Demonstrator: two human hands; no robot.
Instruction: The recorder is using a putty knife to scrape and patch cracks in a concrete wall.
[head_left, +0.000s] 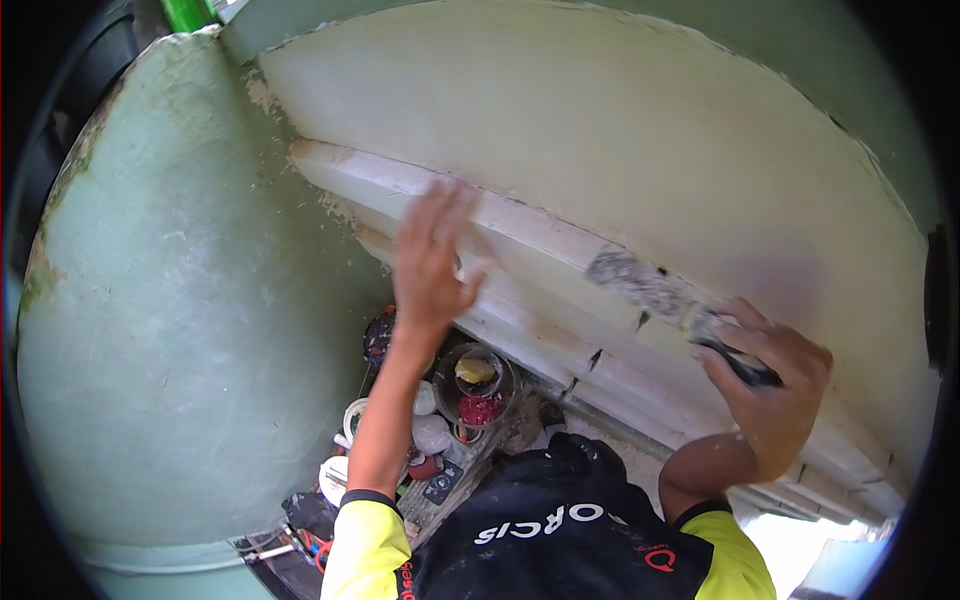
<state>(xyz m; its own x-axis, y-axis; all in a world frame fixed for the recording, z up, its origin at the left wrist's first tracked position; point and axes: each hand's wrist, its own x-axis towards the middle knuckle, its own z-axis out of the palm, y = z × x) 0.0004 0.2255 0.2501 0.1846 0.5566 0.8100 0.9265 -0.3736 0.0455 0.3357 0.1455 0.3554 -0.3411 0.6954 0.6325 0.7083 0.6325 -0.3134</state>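
My left hand (433, 260), fingers outstretched and slightly blurred, is at the white stepped ledge (520, 226) on a cream panel (590, 110); whether its fingertips touch the surface I cannot tell. My right hand (770, 380) grips a wide putty knife (640, 280) with a black handle and a blade mottled with pale residue. The blade lies at the ledge, right of my left hand, with dark marks on the lower steps beneath it.
A curved pale green wall (150, 300) rises on the left. Below my hands, a cluttered board (450, 485) holds tubs, cups and tools, including a bucket (505, 385) with yellow and red items. A green vertical pipe (185, 15) shows at the top left.
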